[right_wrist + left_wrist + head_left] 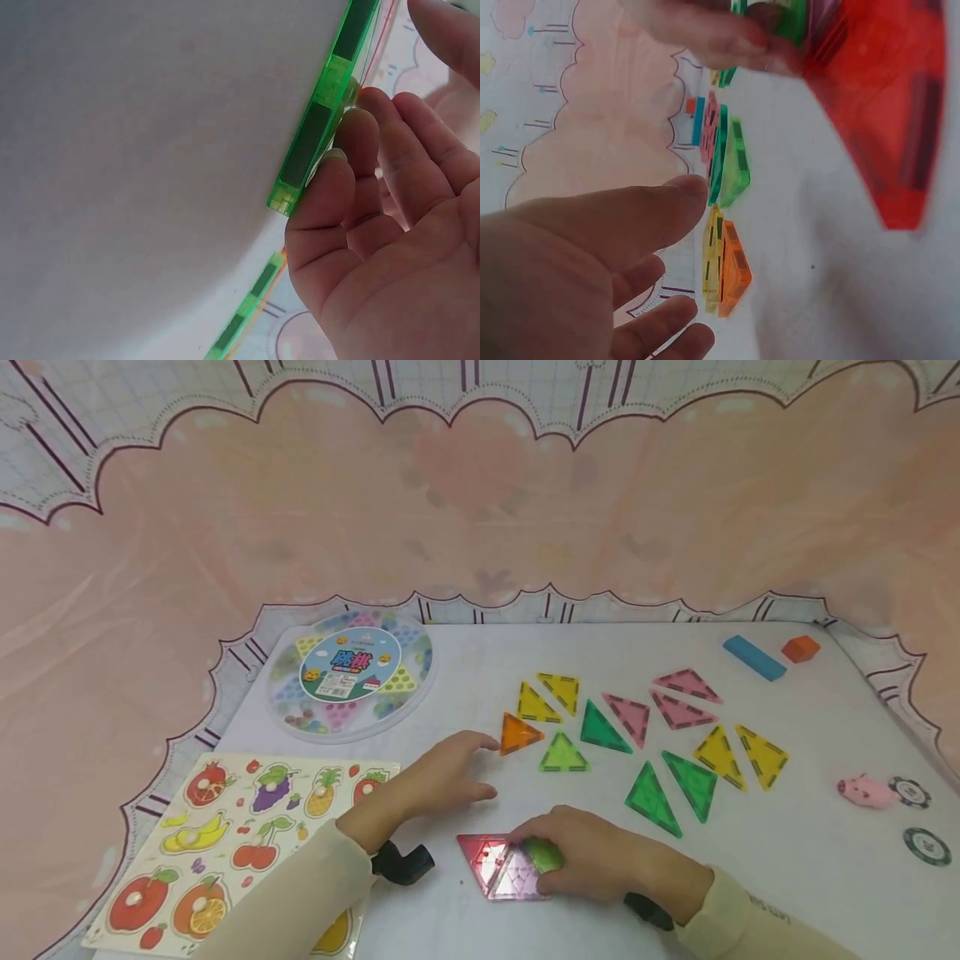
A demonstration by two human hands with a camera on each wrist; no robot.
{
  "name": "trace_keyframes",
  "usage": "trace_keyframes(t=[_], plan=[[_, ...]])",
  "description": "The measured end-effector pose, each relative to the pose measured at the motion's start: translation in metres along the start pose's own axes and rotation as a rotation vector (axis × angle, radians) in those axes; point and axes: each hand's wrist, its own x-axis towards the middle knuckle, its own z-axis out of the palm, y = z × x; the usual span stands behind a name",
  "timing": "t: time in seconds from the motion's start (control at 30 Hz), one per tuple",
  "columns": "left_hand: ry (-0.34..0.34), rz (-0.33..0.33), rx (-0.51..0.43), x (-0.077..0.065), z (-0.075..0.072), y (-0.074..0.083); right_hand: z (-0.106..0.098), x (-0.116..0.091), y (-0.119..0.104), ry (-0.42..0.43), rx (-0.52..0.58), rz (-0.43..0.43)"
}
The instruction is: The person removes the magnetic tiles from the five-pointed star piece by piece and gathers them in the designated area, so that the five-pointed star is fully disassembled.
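Note:
My right hand [588, 852] grips a green triangular magnetic tile [545, 854], its fingers and thumb at two sides of it. That tile meets a pale purple triangle tile [517, 878], which joins a red triangle tile [483, 857] in one row. The hand covers part of the green tile. In the right wrist view, the fingers lie along the green tile's edge [306, 142]. To the left, my left hand [453, 774] hovers with relaxed, spread fingers and holds nothing. Its index fingertip is right by an orange triangle tile [519, 734].
Several yellow, pink and green triangle tiles [604, 727] lie beyond the hands. A round Chinese checkers box [412, 702] and a fruit puzzle board [225, 814] are at left. Blue [753, 657] and orange blocks [800, 649], a pink pig [866, 791] and chips [927, 847] sit at right.

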Motion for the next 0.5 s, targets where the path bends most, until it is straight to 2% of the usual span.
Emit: trace_keyframes(t=[0.23,0.5], plan=[[-0.076,0.037,-0.023,-0.02,0.014,0.002,-0.005,-0.008,0.006,0.075,-0.03,0.014],[-0.136,0.047,-0.068,-0.031,0.029,0.006,-0.006,-0.016,0.018,0.13,-0.075,0.0]])
